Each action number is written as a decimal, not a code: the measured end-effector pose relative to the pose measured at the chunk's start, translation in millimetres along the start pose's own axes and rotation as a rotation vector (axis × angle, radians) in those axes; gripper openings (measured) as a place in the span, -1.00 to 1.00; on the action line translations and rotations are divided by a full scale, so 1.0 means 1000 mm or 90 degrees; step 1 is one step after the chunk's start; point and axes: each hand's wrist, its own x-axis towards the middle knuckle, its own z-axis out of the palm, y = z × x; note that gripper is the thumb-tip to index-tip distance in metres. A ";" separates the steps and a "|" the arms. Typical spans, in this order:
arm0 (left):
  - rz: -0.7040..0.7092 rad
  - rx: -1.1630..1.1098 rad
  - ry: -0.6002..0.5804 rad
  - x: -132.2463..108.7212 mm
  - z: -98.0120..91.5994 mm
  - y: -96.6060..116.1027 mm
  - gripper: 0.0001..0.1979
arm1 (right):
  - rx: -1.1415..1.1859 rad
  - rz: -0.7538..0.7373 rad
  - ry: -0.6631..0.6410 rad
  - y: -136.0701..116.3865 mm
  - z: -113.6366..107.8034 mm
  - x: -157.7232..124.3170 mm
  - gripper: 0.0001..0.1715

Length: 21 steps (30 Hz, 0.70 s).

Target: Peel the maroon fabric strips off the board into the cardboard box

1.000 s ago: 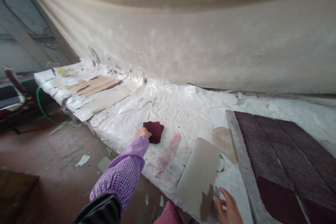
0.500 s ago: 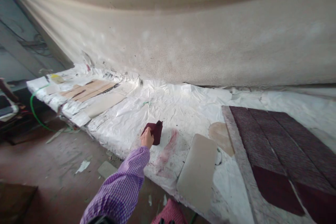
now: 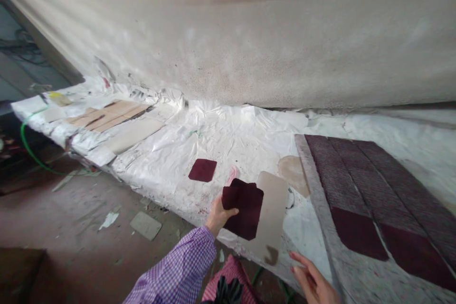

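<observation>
My left hand (image 3: 219, 214), in a purple checked sleeve, grips a few dark maroon fabric pieces (image 3: 245, 211) by their left side, thumb on top. They are held over the table's near edge, partly in front of a grey-beige rounded board (image 3: 274, 209). Another maroon piece (image 3: 203, 170) lies flat on the white plastic sheet, beyond my left hand. My right hand (image 3: 313, 278) is at the bottom right with its fingers apart and nothing in them, between the board and a grey mat (image 3: 320, 199).
Long maroon fabric strips (image 3: 342, 161) lie side by side on the grey mat, with smooth maroon pieces (image 3: 359, 232) at their near ends. Cardboard sheets (image 3: 117, 114) lie at the left. A beige curtain (image 3: 249, 52) hangs behind the table. A green hose (image 3: 26, 145) drops at the left end.
My left hand has lifted maroon pieces off the sheet and brought them right and nearer, leaving one piece lying there. My right hand has come into view at the bottom right.
</observation>
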 end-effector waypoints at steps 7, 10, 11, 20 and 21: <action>-0.026 -0.055 0.149 0.056 -0.066 0.013 -0.57 | 0.005 -0.021 -0.028 -0.023 0.005 0.016 -0.45; -0.040 -0.079 0.123 0.063 -0.073 0.017 -0.55 | 0.009 -0.029 -0.031 -0.027 0.013 0.021 -0.46; -0.047 -0.086 0.103 0.060 -0.070 0.016 -0.54 | 0.012 -0.037 -0.034 -0.032 0.016 0.023 -0.46; -0.125 -0.149 -0.015 0.040 -0.066 0.007 -0.45 | 0.026 -0.077 -0.084 -0.086 0.041 0.063 -0.50; -0.128 -0.162 -0.035 0.038 -0.066 0.011 -0.45 | 0.039 -0.066 -0.081 -0.089 0.045 0.067 -0.46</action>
